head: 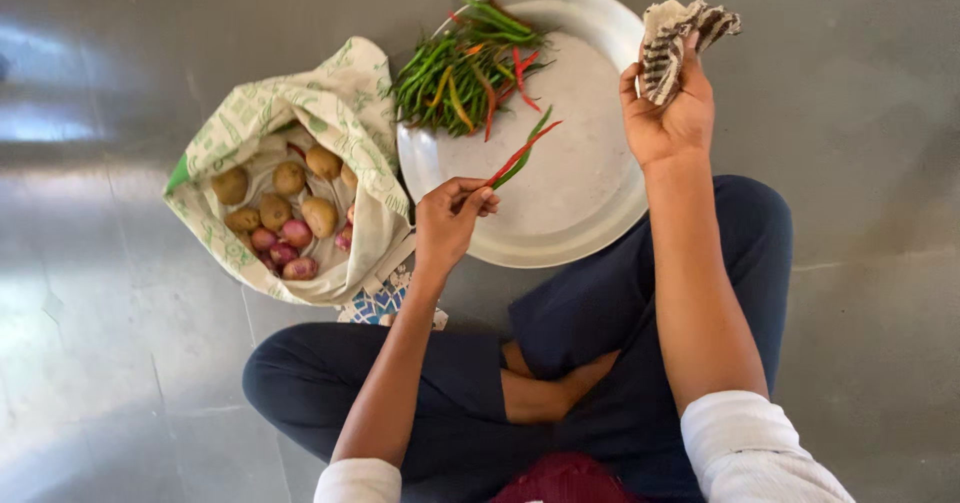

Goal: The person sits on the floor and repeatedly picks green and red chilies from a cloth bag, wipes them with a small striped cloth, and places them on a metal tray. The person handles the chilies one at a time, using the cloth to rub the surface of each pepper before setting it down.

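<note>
My left hand [448, 221] pinches two chillies [522, 151], red and green, over the big plate [585, 198]. My right hand [668, 113] grips a striped cloth [675, 38]. I think wiping them comes next.

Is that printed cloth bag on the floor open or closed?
Open. The cloth bag has its mouth spread wide, so the potatoes and small reddish onions inside show plainly from above.

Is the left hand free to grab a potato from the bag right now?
Probably not yet: the left hand is pinching two chillies over the metal plate. The potatoes lie uncovered in the open cloth bag just beside it, with nothing between.
</note>
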